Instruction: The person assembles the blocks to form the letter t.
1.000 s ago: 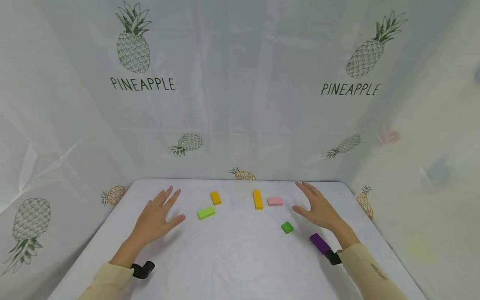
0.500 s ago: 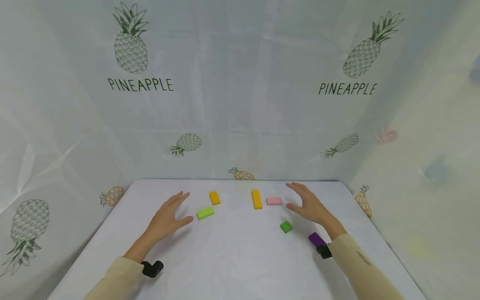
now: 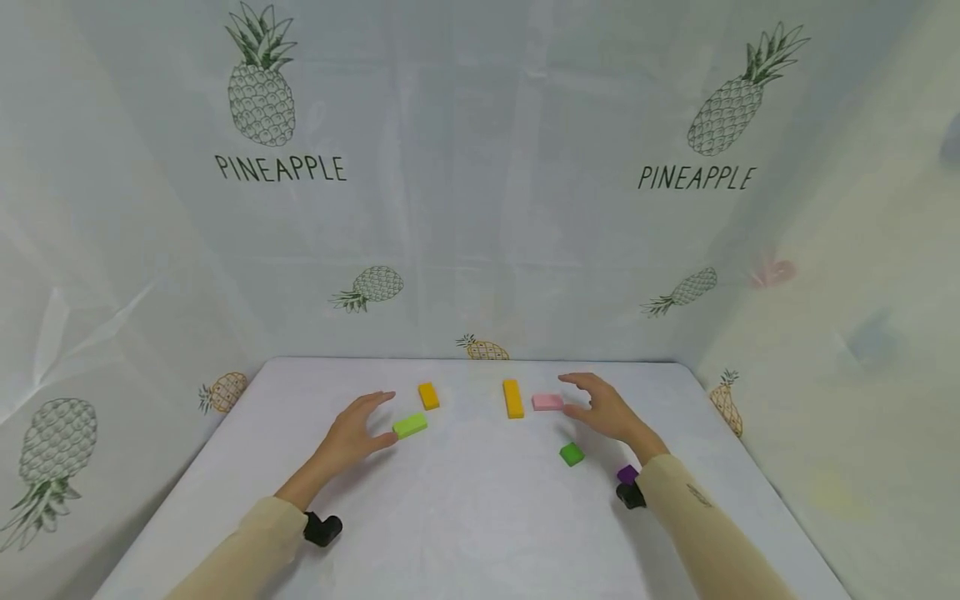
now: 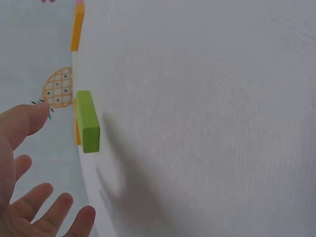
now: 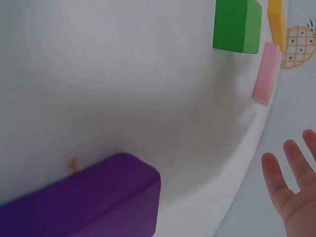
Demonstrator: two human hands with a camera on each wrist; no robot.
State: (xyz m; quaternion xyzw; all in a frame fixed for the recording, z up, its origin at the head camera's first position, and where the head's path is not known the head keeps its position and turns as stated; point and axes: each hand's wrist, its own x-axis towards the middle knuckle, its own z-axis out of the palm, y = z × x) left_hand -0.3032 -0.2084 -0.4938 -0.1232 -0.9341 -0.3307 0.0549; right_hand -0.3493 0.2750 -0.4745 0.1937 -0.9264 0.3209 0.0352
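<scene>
My left hand (image 3: 352, 433) hovers over the left part of the table, fingers parted and holding nothing. Its thumb and fingertips come close to a lime green block (image 3: 410, 426); in the left wrist view the lime block (image 4: 88, 122) stands just beyond the thumb. My right hand (image 3: 609, 410), also holding nothing, is above the table's right side. Its thumb tip is right by the pink block (image 3: 547, 402). A square green block (image 3: 572, 454) lies nearer to me. The purple block (image 3: 627, 474) is partly hidden by my right wrist and sleeve, but shows large in the right wrist view (image 5: 98, 202).
A small orange-yellow block (image 3: 429, 396) lies behind the lime one, and a longer yellow block (image 3: 513, 399) left of the pink one. The white table (image 3: 465, 517) backs onto a hanging pineapple-print curtain (image 3: 480, 208). Black wrist cameras (image 3: 322, 529) jut from both sleeves.
Both hands have moved inward, the left rightward toward the lime block, the right leftward toward the pink block. My right sleeve now covers more of the purple block. The blocks have stayed put.
</scene>
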